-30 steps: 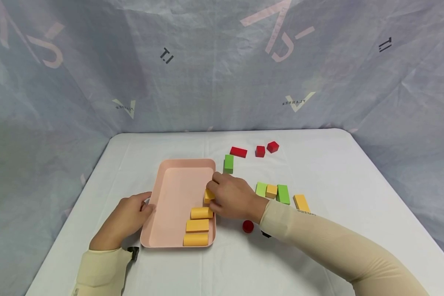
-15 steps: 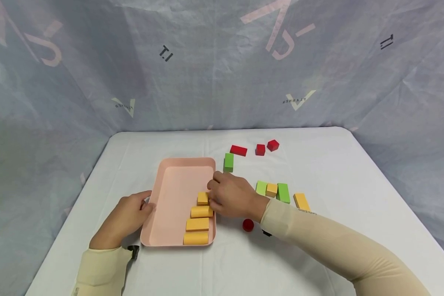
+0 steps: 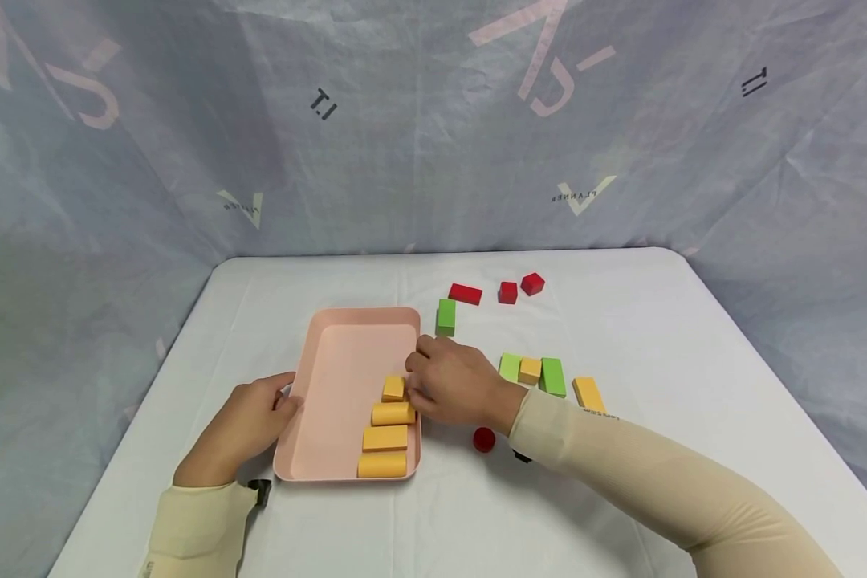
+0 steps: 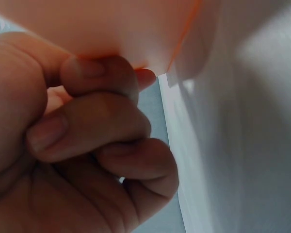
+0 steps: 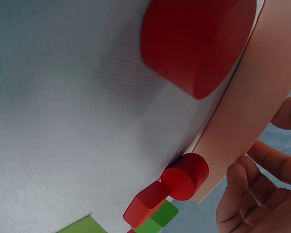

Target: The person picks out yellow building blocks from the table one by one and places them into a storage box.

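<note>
A pink tray [image 3: 354,347] lies on the white table. My left hand [image 3: 256,417] grips its left rim, with the thumb over the edge; in the left wrist view, curled fingers [image 4: 94,126] sit under the tray wall. My right hand [image 3: 451,381] is over the right rim, fingertips right beside a small yellow block [image 3: 393,388]. Below that block, in a column along the tray's right side, lie a yellow cylinder [image 3: 393,413], a yellow rectangular block [image 3: 385,438] and another yellow cylinder [image 3: 382,466]. In the right wrist view, the thumb and loosely bent fingers [image 5: 269,158] hold nothing.
Right of the tray are a red cylinder [image 3: 484,440], a light green block [image 3: 509,367], a yellow cube [image 3: 530,370], a green block [image 3: 552,377] and a yellow block [image 3: 588,394]. Behind them stand another green block [image 3: 445,318] and several red blocks [image 3: 466,294].
The small yellow block has moved left and slightly down inside the tray, out from my right fingertips, which have let it go. My left hand stays at the rim.
</note>
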`<state>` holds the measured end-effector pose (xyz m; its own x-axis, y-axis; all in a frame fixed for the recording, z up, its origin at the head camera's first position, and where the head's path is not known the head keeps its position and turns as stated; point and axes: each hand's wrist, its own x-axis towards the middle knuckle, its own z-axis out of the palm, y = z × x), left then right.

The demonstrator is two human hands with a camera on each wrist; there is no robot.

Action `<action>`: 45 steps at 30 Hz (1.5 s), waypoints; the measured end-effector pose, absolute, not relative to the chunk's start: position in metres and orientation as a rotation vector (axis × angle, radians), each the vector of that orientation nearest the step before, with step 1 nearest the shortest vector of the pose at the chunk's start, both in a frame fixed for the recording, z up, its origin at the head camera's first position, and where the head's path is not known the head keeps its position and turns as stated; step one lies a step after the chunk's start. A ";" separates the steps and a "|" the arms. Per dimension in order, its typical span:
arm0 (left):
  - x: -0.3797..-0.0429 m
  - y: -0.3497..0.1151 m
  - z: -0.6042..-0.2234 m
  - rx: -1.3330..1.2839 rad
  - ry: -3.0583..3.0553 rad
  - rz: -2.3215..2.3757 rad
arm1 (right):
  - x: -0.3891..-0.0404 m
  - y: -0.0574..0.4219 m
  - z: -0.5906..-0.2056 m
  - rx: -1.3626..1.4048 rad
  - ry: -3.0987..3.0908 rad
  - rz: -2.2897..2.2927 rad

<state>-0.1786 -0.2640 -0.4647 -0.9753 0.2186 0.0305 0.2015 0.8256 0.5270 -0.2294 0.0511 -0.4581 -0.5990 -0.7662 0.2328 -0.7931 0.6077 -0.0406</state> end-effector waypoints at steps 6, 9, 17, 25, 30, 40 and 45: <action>-0.179 -0.265 -0.466 0.332 2.973 0.852 | -0.228 0.052 -0.456 1.290 -2.647 0.198; -0.179 -0.264 -0.466 0.337 2.973 0.852 | -0.228 0.052 -0.455 1.289 -2.651 0.188; -0.179 -0.264 -0.465 0.332 2.973 0.844 | -0.227 0.053 -0.452 1.264 -2.655 0.173; -0.179 -0.266 -0.465 0.340 2.971 0.852 | -0.225 0.057 -0.448 1.262 -2.672 0.169; -0.180 -0.265 -0.466 0.344 2.977 0.846 | -0.224 0.060 -0.449 1.264 -2.655 0.178; -0.181 -0.264 -0.465 0.339 2.974 0.836 | -0.223 0.066 -0.447 1.279 -2.658 0.148; -0.180 -0.264 -0.465 0.338 2.975 0.832 | -0.223 0.068 -0.446 1.286 -2.656 0.138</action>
<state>-0.1798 -0.2639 -0.4647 -0.9757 0.2176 0.0254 0.1992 0.8329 0.5164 -0.2228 0.0681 -0.4462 -0.6068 -0.7673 0.2076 -0.7847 0.6199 -0.0024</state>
